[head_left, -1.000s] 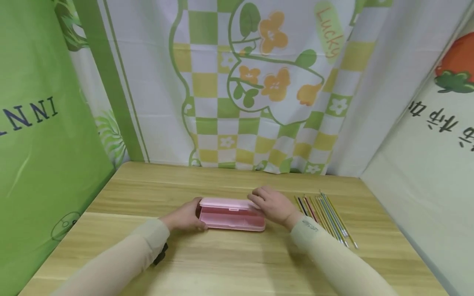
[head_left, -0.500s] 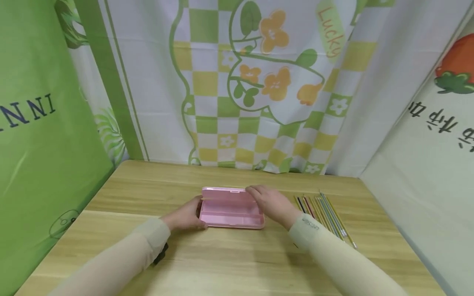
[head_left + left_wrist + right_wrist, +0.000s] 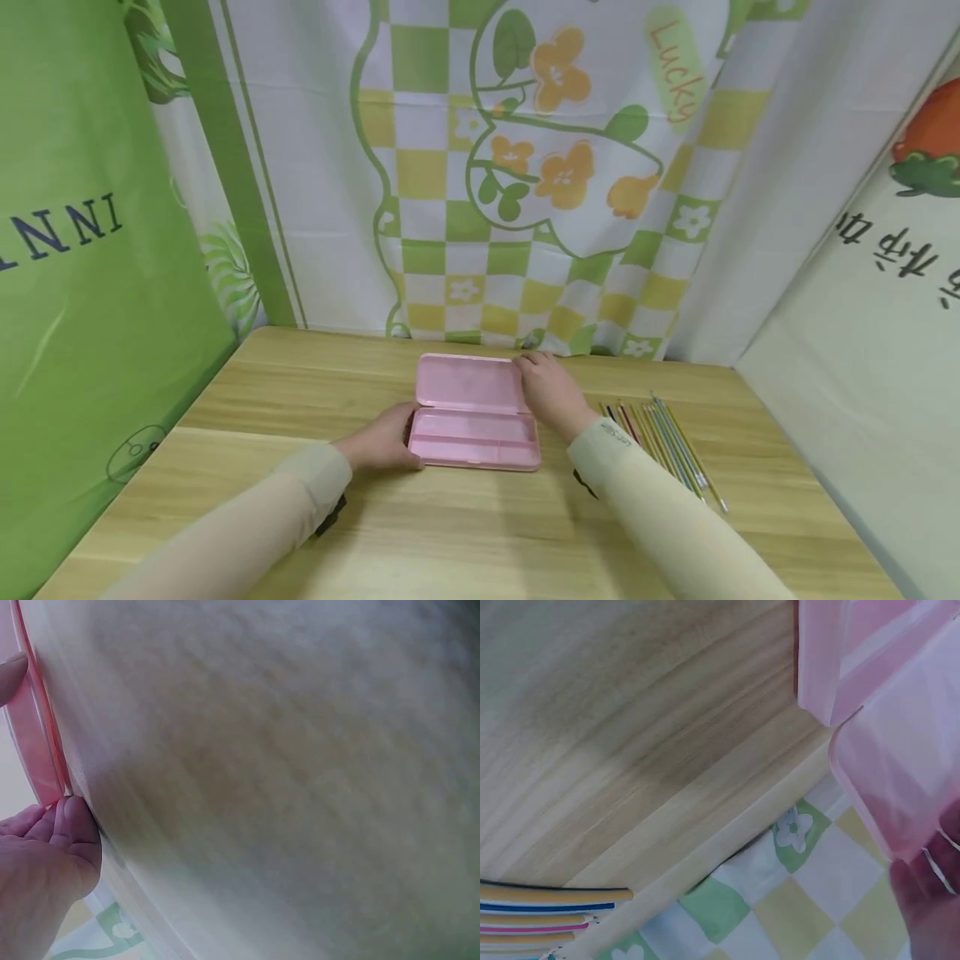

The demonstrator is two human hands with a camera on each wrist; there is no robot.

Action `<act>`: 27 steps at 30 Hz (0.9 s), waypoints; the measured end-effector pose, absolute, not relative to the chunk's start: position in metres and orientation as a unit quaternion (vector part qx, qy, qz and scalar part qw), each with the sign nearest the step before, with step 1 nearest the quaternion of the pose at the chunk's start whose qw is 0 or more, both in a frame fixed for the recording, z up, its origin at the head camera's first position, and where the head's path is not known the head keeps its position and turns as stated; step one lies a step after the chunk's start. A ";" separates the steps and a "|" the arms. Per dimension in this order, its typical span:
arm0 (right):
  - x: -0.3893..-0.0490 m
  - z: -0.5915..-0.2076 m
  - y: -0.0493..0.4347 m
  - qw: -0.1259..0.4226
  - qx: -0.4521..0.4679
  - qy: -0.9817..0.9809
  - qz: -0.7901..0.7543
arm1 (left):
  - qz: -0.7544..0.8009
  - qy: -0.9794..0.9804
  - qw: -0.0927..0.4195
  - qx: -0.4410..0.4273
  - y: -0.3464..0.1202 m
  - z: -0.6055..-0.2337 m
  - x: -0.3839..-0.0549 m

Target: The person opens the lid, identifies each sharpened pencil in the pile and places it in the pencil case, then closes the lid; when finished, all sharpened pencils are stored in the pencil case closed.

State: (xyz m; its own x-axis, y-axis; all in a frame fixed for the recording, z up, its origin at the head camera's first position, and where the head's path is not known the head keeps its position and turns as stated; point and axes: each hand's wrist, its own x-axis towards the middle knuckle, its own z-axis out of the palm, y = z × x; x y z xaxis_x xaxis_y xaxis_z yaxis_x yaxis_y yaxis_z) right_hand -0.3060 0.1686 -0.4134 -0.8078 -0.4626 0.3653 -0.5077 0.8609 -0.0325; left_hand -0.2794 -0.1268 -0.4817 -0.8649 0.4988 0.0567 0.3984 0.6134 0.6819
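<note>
A pink pencil case lies on the wooden table with its lid swung back. Inside, the tray is divided into compartments, and no pencils show in them. At the case's left end my left hand grips the base, with the thumb at the front corner and the fingers at the rear. My right hand holds the right edge of the lid near its far corner. In the right wrist view the thumb and fingers pinch the lid's edge; part of that hand is cut off.
Several pencils lie side by side on the table, right of the case and partly behind my right sleeve. A patterned curtain hangs along the table's back edge. Cloth walls stand at left and right.
My right hand has swung the lid up and backward, from nearly closed to laid back, moving away from me. My left hand has stayed at the left end.
</note>
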 end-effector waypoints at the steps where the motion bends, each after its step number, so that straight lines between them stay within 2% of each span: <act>1: -0.308 -0.414 0.168 0.165 0.256 -0.950 0.068 | 0.363 0.894 0.068 0.252 -0.127 -0.480 -0.279; 9: -0.314 -0.424 0.167 0.108 0.239 -0.958 0.119 | 0.349 0.898 0.073 0.258 -0.126 -0.481 -0.282; 17: -0.305 -0.424 0.178 0.056 0.252 -0.953 0.156 | 0.341 0.899 0.073 0.264 -0.131 -0.483 -0.281; 22: -0.295 -0.417 0.198 0.068 0.265 -0.943 0.190 | 0.323 0.908 0.071 0.258 -0.131 -0.482 -0.278; 27: -0.290 -0.419 0.231 0.091 0.257 -0.945 0.180 | 0.229 0.934 0.063 0.266 -0.128 -0.481 -0.275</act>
State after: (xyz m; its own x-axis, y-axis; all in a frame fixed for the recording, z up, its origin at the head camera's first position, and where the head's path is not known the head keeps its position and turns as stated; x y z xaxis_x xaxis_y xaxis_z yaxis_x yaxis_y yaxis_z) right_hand -0.2898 0.2310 -0.4187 -0.8510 -0.4532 0.2654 -0.5190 0.8029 -0.2932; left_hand -0.2749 -0.1276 -0.4809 -0.8509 0.5253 0.0042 0.4679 0.7542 0.4607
